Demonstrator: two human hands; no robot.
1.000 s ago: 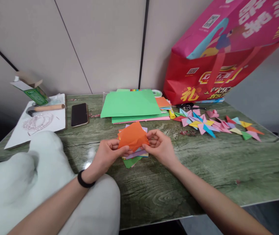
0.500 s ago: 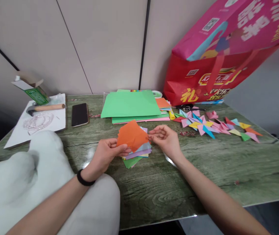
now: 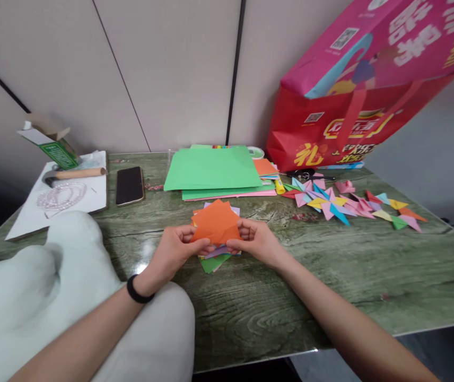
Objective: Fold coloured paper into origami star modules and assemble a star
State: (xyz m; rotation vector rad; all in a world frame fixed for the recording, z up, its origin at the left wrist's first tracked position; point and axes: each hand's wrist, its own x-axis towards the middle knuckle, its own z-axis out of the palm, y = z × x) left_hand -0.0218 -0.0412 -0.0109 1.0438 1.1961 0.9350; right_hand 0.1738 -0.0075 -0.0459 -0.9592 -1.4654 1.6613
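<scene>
An orange paper sheet [image 3: 217, 223] is pinched between both my hands, with its pointed top facing away from me. My left hand [image 3: 181, 245] grips its left side, thumb on top. At the right side, my right hand [image 3: 256, 241] holds it the same way. Beneath it lies a loose stack of coloured paper squares [image 3: 214, 263], with green and purple edges showing toward me; the orange sheet and my fingers hide most of the stack. Whether more than one orange sheet is between my fingers I cannot tell.
Green paper sheets [image 3: 213, 170] lie behind my hands. Folded paper pieces [image 3: 326, 199] are spread at the right, before a red gift bag [image 3: 310, 127]. A phone [image 3: 129, 185], a hammer [image 3: 78, 174] and a green box [image 3: 60, 151] are at the left. A white plush form [image 3: 79, 254] fills the near left.
My right hand has moved slightly left and down, its fingers closing on the orange sheet's right side. The sheet has turned and now sits level between both hands.
</scene>
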